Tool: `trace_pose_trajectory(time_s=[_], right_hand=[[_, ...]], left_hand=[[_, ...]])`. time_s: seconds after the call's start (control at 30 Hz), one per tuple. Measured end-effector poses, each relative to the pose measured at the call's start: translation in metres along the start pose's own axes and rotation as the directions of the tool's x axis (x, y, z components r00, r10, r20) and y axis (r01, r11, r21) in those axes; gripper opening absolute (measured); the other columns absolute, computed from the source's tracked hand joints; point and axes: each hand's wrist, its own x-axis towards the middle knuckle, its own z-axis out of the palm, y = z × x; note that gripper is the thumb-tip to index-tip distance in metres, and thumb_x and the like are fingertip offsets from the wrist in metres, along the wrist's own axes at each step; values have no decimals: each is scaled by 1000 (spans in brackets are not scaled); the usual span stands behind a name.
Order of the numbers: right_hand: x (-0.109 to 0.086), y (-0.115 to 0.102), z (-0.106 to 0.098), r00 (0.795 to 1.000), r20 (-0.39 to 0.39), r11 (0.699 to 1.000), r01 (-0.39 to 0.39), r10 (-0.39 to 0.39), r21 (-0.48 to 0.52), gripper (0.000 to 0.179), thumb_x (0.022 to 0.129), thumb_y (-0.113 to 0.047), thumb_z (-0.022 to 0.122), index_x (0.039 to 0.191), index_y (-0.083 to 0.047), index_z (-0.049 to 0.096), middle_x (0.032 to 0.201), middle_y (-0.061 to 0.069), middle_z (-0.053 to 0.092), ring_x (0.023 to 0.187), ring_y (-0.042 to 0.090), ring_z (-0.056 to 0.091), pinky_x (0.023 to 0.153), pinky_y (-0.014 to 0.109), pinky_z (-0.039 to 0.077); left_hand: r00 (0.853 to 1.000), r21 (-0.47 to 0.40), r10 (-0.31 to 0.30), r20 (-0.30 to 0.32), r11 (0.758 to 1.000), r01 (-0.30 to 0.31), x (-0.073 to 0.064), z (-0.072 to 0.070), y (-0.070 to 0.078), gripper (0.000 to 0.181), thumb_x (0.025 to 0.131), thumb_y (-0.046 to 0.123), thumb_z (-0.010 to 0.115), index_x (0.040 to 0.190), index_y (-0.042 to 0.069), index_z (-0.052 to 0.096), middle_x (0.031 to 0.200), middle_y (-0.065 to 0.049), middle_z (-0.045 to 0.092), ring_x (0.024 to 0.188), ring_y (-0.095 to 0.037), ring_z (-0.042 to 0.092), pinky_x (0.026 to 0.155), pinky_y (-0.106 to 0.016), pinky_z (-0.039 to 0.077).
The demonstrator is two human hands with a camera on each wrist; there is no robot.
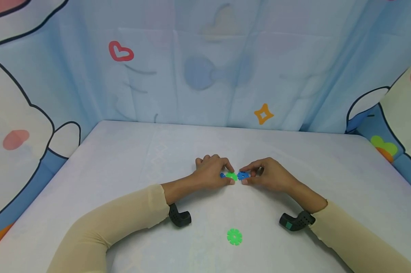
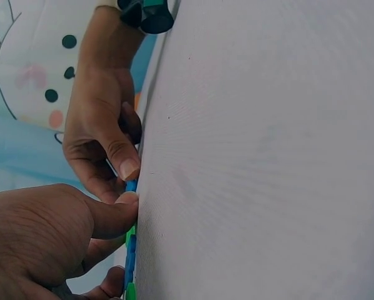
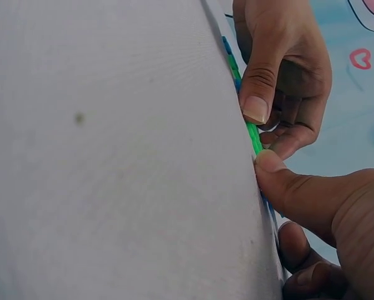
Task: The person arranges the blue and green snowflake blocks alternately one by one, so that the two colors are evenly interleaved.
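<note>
My left hand (image 1: pixel 210 172) pinches a green flower-shaped plastic disc (image 1: pixel 232 176) between thumb and index finger. Opposite it, my right hand (image 1: pixel 272 175) grips a blue flower-shaped disc (image 1: pixel 243 175) by its upper and lower edges. The two discs meet edge to edge between the fingertips, low over the table. A short row of linked blue and green discs runs back under the left palm; another blue disc (image 2: pixel 130 262) of it shows in the left wrist view, and a green piece (image 3: pixel 234 64) in the right wrist view. The left hand hides most of this row.
A single green flower disc (image 1: pixel 234 237) lies flat on the white-covered table (image 1: pixel 150 159), nearer to me than the hands. Black wrist cameras (image 1: pixel 180 217) hang below both cuffs. A light blue cartoon-print curtain (image 1: pixel 205 68) stands along the table's back and sides.
</note>
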Motion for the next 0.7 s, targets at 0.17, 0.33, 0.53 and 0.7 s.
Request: trace_pose_trajectory(time_s=[0.17,0.33,0.53,0.7], right_hand=[[0,0,0,1000,-2,1000,-7,7,-1,36,77,-32,84,108,-15,77,75,-2,62,65,12,53,53,23,39],[-1,-1,-1,1000,-6,1000,-18,18,-6,37,76,-32,85,108,-15,77,75,-2,63,66,12,53,52,23,38],[0,-1,-1,1000,-10,1000,-20,20,-10,36,76,-31,85,108,-15,78,75,-2,63,65,12,53,51,23,37],[0,-1,0,1000,-11,1000,-18,17,-12,36,76,-30,85,108,-14,77,74,-2,63,64,12,53,51,23,37]], left_hand=[[1000,7,0,2,1000,0,0,0,0,31,86,44,73,113,29,70,106,3,59,100,-17,50,88,-42,30],[1000,4,2,-1,1000,-2,0,0,0,31,86,44,73,113,28,70,107,3,59,101,-16,50,89,-43,30],[1000,0,7,-4,1000,-7,0,0,0,31,86,44,73,113,28,70,107,3,59,100,-16,49,88,-43,30],[1000,-1,8,-9,1000,-8,0,1,-1,31,86,44,73,113,28,70,106,3,59,99,-16,50,86,-41,30]])
